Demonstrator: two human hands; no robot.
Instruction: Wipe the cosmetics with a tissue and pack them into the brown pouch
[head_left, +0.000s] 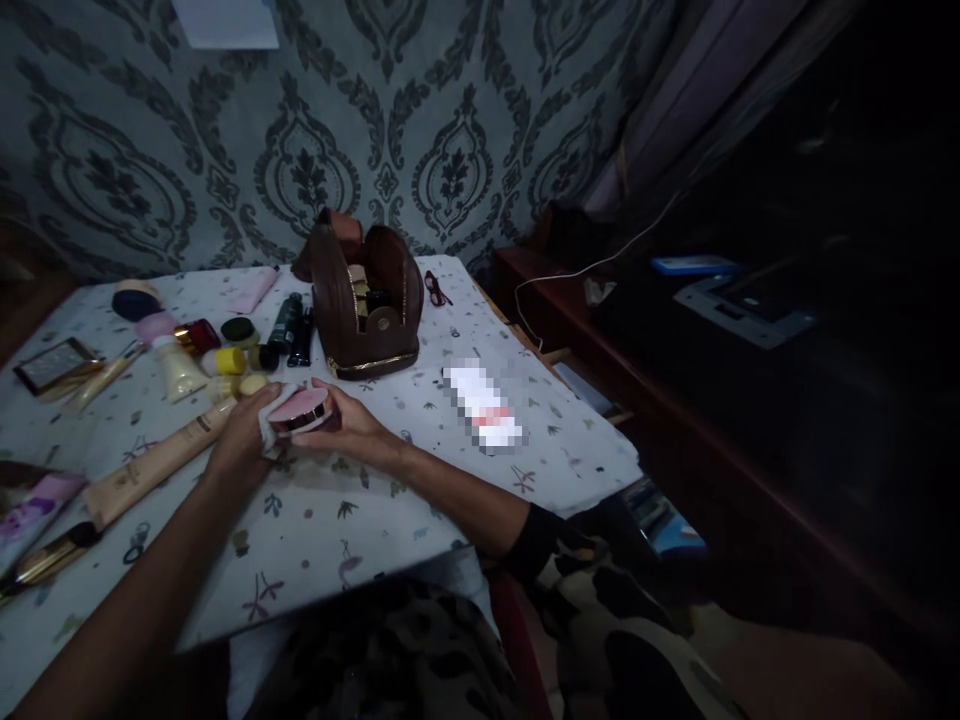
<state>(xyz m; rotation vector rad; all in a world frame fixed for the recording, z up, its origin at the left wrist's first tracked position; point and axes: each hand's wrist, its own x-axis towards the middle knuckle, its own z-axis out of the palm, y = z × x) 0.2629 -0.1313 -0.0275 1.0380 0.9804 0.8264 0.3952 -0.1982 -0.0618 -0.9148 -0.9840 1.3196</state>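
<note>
A round pink compact [298,410] with a shiny metallic rim is held between my two hands, above the table's near half. My right hand [351,425] closes around its right side. On the left side, my left hand [251,425] grips a crumpled white wipe [270,430], pressed against the compact. The fingertips of my left hand are partly hidden behind the wipe. Just beyond my hands stands an open brown cosmetic bag [367,310] with a gold zip and several small items inside. A long beige tube [157,465] lies by my left forearm.
Several jars and tubes, among them a cream tube [178,370] and a yellow-capped bottle [225,361], crowd the left of the patterned tablecloth [405,500]. A lit phone [484,405] lies right of the bag, near glasses [436,290]. A white cable [577,273] hangs over the side furniture.
</note>
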